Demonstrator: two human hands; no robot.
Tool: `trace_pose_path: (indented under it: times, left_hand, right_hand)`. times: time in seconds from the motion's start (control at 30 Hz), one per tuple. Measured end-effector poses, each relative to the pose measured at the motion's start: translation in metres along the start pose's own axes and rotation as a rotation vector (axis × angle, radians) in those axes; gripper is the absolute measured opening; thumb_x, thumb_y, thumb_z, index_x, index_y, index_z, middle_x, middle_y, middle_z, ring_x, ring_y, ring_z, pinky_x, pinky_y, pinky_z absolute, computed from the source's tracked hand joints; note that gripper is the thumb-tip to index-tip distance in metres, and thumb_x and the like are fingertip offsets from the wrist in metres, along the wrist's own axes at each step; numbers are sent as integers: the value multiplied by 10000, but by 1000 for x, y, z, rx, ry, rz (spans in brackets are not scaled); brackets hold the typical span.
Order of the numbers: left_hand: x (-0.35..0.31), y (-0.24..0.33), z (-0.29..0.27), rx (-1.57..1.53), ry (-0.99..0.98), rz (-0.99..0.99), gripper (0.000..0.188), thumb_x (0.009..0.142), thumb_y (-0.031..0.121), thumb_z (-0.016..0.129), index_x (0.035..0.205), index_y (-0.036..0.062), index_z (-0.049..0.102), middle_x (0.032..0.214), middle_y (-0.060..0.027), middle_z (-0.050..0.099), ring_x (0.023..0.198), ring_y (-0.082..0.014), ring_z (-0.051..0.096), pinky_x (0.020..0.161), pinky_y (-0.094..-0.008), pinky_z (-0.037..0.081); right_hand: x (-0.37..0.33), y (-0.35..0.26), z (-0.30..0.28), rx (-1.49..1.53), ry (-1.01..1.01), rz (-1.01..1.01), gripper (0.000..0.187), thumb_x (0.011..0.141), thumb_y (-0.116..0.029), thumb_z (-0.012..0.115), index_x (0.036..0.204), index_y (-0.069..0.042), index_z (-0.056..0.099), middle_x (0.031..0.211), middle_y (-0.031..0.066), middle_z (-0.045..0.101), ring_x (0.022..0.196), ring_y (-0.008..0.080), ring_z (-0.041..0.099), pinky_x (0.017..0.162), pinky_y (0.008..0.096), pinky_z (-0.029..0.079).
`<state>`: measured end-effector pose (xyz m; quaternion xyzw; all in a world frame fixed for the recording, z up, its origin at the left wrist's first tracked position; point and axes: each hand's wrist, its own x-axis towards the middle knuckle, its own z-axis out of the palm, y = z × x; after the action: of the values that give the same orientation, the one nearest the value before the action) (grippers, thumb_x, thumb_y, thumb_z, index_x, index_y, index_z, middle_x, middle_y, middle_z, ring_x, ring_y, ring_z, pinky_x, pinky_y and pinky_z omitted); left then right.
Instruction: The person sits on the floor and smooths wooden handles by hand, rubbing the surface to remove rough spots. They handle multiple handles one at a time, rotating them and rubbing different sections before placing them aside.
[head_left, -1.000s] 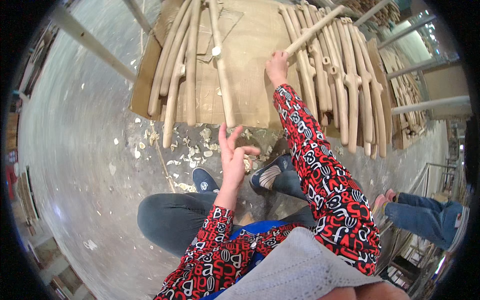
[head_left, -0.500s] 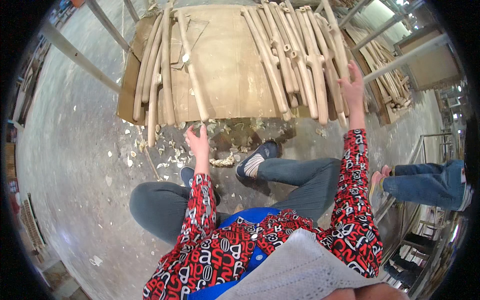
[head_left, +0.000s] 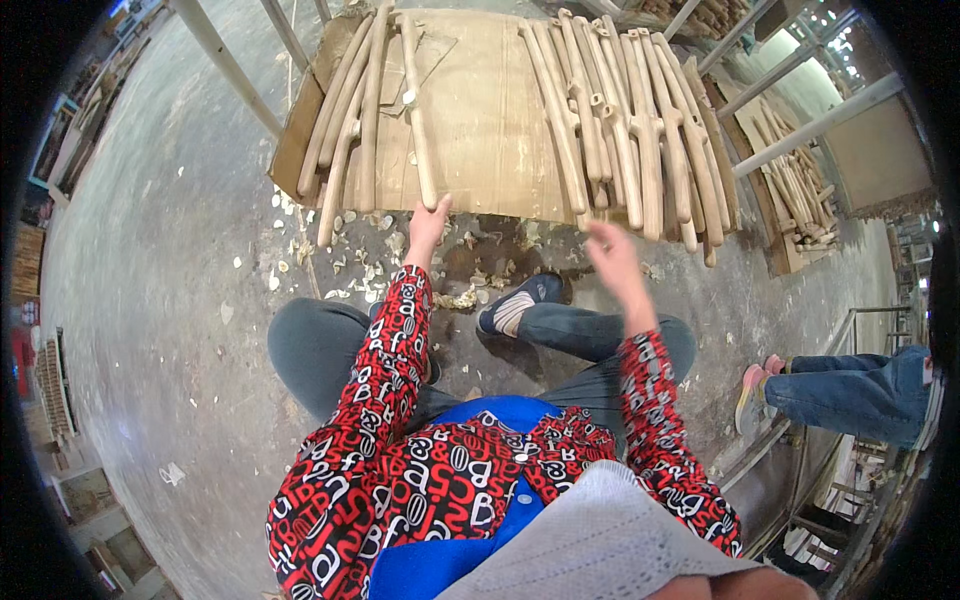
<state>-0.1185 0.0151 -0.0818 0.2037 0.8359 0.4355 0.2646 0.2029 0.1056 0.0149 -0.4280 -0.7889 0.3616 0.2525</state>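
– Head view, so, got a stick count?

– Can make out four wooden sticks (head_left: 369, 150) along the left edge of the cardboard surface (head_left: 480, 130), plus one lone stick (head_left: 422, 150) further in, with a pale spot partway along and the lower end right at the near edge. Would say about ten in the right-hand bunch (head_left: 650, 170), up against the right edge, but too much overlap to be sure.

– And hands?

– Two, both bare. Gripping the near end of the lone stick with the left hand (head_left: 425, 232). As for the right hand (head_left: 615, 262): blurred, fingers loosely bent, just off the near edge by the right-hand bunch. Can't tell if open or pinching, or whether touching a tip.

– Any writing?

– Just letters in red and white all over the black sleeves (head_left: 390, 330).

– Room?

– Grey floor (head_left: 180, 350), with pale shavings (head_left: 460, 298) below the near edge, way too many to count. Three poles (head_left: 228, 70) over by the far left corner, more to the right. Another heap of sticks (head_left: 800, 200) beyond the right edge. Plus one other person's legs (head_left: 840, 395), in jeans, farther right.
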Motion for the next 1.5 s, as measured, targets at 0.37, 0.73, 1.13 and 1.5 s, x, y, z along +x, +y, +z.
trace_pose_path:
  times: [0.37, 0.73, 1.13, 1.5]
  left_hand:
    - [-129, 47, 41, -730, -913, -289, 266, 896, 333, 545, 895, 69, 579, 655, 14, 542, 551, -106, 527, 424, -244, 420]
    - [-152, 22, -19, -90, -453, 74, 328, 894, 374, 592, 883, 52, 648, 722, -18, 645, 604, -81, 541, 539, -237, 432]
    - [-124, 37, 4, 389, -359, 513, 250, 824, 287, 623, 918, 69, 701, 821, -127, 683, 787, -279, 663, 714, -358, 514]
    - [-125, 26, 17, 678, -363, 731, 204, 861, 228, 537, 852, 47, 631, 802, -174, 645, 772, -363, 630, 684, -473, 497]
  right_hand:
    - [-12, -12, 58, 769, -405, 500, 452, 959, -368, 469, 1304, -76, 443, 1121, 119, 598, 925, 186, 612, 732, 316, 501]
    - [-68, -40, 76, 869, -412, 392, 333, 894, -162, 586, 1184, -22, 504, 672, 13, 528, 460, 73, 485, 399, 227, 411]
    - [-124, -13, 68, 420, -315, 314, 515, 850, -159, 631, 1315, -57, 435, 796, 40, 594, 521, 94, 532, 473, 254, 451]
    - [-132, 0, 75, 327, -308, 233, 538, 850, -138, 632, 1336, -72, 413, 745, 38, 576, 504, 85, 526, 462, 247, 446]
